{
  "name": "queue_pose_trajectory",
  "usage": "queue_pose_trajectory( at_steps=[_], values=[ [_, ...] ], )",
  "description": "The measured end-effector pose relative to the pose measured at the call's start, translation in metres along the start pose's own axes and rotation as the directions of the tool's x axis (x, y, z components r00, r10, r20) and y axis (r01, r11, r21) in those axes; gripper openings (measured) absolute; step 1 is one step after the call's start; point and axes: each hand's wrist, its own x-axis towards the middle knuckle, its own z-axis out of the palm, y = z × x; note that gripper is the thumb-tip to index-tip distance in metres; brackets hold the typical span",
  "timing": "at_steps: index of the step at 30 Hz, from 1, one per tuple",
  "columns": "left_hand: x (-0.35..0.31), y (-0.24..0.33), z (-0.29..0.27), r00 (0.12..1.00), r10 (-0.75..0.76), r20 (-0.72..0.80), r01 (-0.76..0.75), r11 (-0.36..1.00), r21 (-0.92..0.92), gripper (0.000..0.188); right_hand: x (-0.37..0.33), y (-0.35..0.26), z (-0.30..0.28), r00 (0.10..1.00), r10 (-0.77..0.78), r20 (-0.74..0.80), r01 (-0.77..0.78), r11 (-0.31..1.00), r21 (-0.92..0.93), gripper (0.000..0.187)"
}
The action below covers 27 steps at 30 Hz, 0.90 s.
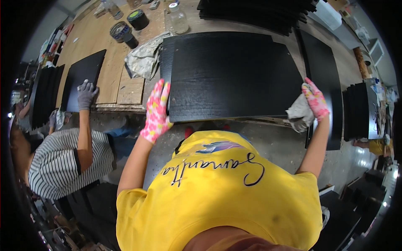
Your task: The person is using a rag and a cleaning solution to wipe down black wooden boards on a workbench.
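Note:
A wide black wood-grained panel (230, 75) lies before me on the workbench, its right end slanted. Another black board (166, 54) shows beneath it along the left side. My left hand (156, 111), in a pink and yellow patterned glove, rests against the panel's left edge with its fingers stretched out. At the right end, my right hand (316, 100), gloved alike, grips a crumpled grey rag (300, 113) that hangs beside the panel's near right corner. The fingers' hold on the rag is partly hidden.
A stained cloth (146, 58), open tins (137, 19) and a glass jar (179, 20) stand beyond the panel's left side. Stacked black boards (255, 12) lie at the back, and a long black board (324, 79) leans right. At left, a co-worker in stripes (71, 161) touches another black panel (86, 75).

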Motion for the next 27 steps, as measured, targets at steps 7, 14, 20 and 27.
queue_pose_trajectory(
  at_steps=[7, 14, 20, 27],
  values=[
    [0.080, -0.031, -0.019, 0.893, 0.157, -0.422, -0.306, 0.899, -0.314, 0.030, -0.005, -0.026, -0.051, 0.943, -0.330, 0.050, 0.278, 0.860, 0.428, 0.033],
    [0.123, 0.027, -0.072, 0.647, -0.626, -0.436, -0.069, 0.522, -0.850, 0.068, 0.048, -0.007, -0.102, 0.808, -0.583, 0.088, 0.249, 0.472, 0.846, 0.036],
    [0.136, -0.028, -0.006, 0.764, -0.625, -0.158, 0.142, 0.403, -0.904, 0.067, 0.121, -0.023, 0.016, 0.999, 0.023, 0.049, -0.053, 0.619, 0.784, 0.048],
    [0.049, -0.058, 0.030, 0.895, -0.446, 0.017, 0.442, 0.881, -0.169, 0.075, 0.109, -0.004, 0.124, 0.810, -0.511, -0.288, 0.105, 0.609, -0.786, 0.050]
  ],
)
